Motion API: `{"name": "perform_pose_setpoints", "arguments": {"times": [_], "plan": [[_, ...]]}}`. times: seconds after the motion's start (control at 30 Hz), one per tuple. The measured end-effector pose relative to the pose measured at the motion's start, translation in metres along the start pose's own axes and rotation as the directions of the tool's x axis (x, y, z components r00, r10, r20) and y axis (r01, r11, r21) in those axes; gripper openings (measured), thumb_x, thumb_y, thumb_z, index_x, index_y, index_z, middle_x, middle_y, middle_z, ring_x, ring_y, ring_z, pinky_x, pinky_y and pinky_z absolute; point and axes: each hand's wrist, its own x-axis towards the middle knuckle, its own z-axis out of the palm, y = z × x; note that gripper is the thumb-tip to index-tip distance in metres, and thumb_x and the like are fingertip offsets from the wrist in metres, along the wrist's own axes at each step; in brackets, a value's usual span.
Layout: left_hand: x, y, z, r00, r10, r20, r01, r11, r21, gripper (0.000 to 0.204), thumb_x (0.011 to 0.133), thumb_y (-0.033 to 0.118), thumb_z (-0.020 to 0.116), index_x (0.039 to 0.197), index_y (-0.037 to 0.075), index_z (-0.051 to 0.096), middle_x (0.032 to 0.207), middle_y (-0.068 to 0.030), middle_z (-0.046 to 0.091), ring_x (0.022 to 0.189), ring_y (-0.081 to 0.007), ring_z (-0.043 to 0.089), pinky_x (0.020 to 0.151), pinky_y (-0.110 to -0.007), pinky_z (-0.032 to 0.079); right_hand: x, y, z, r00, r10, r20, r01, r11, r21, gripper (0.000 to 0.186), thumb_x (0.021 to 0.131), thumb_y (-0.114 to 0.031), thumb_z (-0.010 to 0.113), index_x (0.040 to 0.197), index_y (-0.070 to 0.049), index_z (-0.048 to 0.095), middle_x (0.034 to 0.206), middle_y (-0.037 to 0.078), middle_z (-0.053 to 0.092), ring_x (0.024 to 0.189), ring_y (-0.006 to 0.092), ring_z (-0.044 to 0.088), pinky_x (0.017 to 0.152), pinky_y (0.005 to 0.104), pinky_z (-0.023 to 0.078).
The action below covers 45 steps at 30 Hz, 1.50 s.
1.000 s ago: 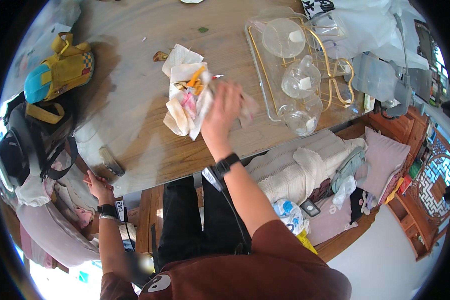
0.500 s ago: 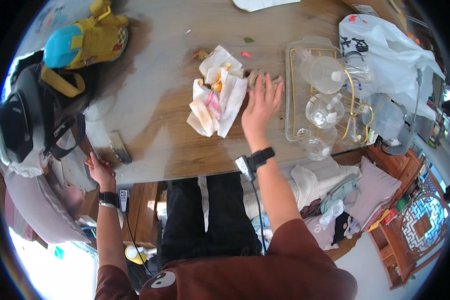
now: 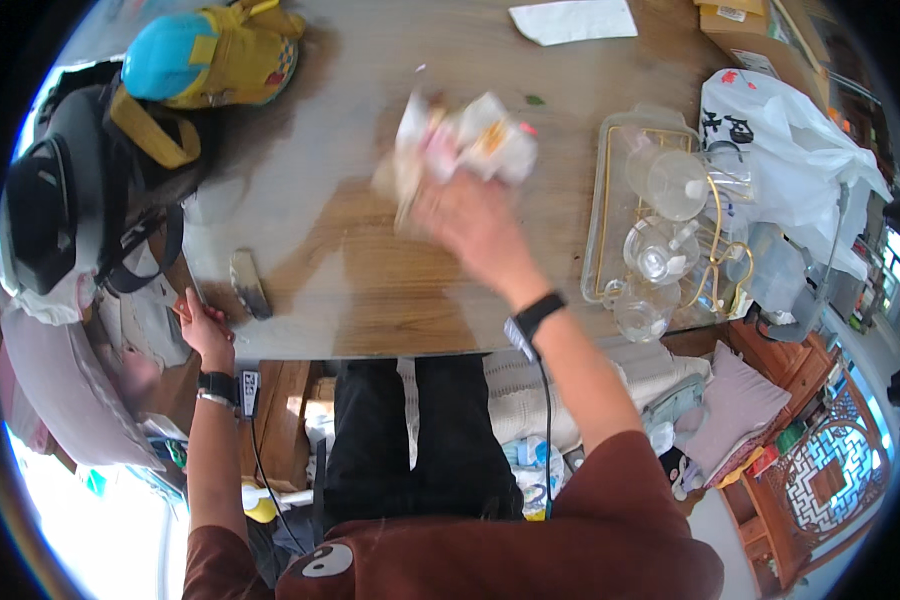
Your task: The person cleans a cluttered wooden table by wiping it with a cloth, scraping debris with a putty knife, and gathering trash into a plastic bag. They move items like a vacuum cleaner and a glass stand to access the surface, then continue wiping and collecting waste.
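My right hand [image 3: 475, 228] is smeared by motion over the middle of the table. Its fingers meet a pile of crumpled white tissues [image 3: 505, 150] with orange and pink scraps among them. A tan, cloth-like patch [image 3: 400, 180] shows beside the fingers, too blurred to make out fully. At the table's near left edge my left hand [image 3: 208, 332] is closed, the thumb side turned up. A small orange-brown bit shows at its fingertips, its kind unclear. Close by on the tabletop lies a narrow, dark-ended object [image 3: 249, 284].
A clear tray [image 3: 592, 235] holds glass cups [image 3: 660, 250] and a gold wire rack on the right, beside a white plastic bag [image 3: 785, 150]. A blue-yellow bottle carrier [image 3: 210, 65] and black bag [image 3: 50, 220] sit left. White paper [image 3: 573, 20] lies at the back.
My right hand has swept left from beside the tray to the tissues. The tissues are bunched closer together and shifted. My left hand stays at the table edge.
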Motion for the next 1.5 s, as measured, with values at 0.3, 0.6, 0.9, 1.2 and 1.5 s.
{"name": "perform_pose_setpoints", "arguments": {"times": [0.3,0.6,0.9,1.2,1.5], "plan": [[-0.001,0.002,0.000,0.998,-0.069,-0.015,0.068,0.997,-0.036,0.030,0.091,0.040,0.069,0.085,0.015,0.053,0.059,0.0037,0.048,0.044,-0.0084,0.049,0.039,-0.023,0.038,0.060,-0.019,-0.030,0.945,0.105,-0.309,-0.102,0.994,0.026,0.048,0.089,-0.006,0.054,0.136,-0.010,0.054,0.144,0.012,0.050,0.137,0.0336,0.041,0.113,0.0494,0.034],[0.003,0.001,0.001,0.998,-0.052,-0.023,0.050,0.996,-0.072,0.029,0.093,0.040,0.067,0.088,0.013,0.055,0.058,0.0036,0.048,0.042,-0.0089,0.049,0.038,-0.022,0.039,0.131,0.029,-0.019,0.999,0.039,-0.018,-0.041,0.991,-0.130,0.044,0.089,-0.021,0.061,0.132,-0.012,0.056,0.138,0.010,0.053,0.130,0.0365,0.044,0.104,0.0486,0.038],[0.000,0.004,0.001,0.992,-0.119,-0.049,0.117,0.992,-0.049,0.032,0.093,0.042,0.065,0.085,0.014,0.052,0.058,0.0037,0.049,0.043,-0.0089,0.050,0.038,-0.022,0.039,0.154,-0.032,0.011,0.994,-0.103,-0.047,0.101,0.994,-0.037,0.045,0.086,-0.022,0.064,0.129,-0.011,0.058,0.139,0.009,0.053,0.135,0.0337,0.042,0.110,0.0477,0.033],[0.001,0.004,-0.004,0.991,-0.132,-0.004,0.131,0.990,-0.042,0.033,0.094,0.043,0.064,0.083,0.014,0.051,0.057,0.0033,0.048,0.043,-0.0094,0.051,0.039,-0.022,0.041,0.199,0.060,-0.028,0.978,0.099,-0.183,-0.152,0.940,-0.306,0.046,0.086,-0.017,0.062,0.131,-0.009,0.056,0.140,0.006,0.051,0.129,0.0345,0.045,0.106,0.0529,0.034],[0.001,0.005,-0.003,0.994,-0.110,0.010,0.111,0.990,-0.089,0.035,0.093,0.042,0.065,0.081,0.013,0.050,0.057,0.0027,0.047,0.041,-0.0106,0.049,0.040,-0.023,0.041,0.048,-0.059,-0.026,0.911,0.233,0.339,-0.199,0.971,-0.131,0.056,0.088,-0.023,0.063,0.141,-0.015,0.049,0.150,0.004,0.043,0.141,0.0331,0.034,0.115,0.0542,0.024]]}}
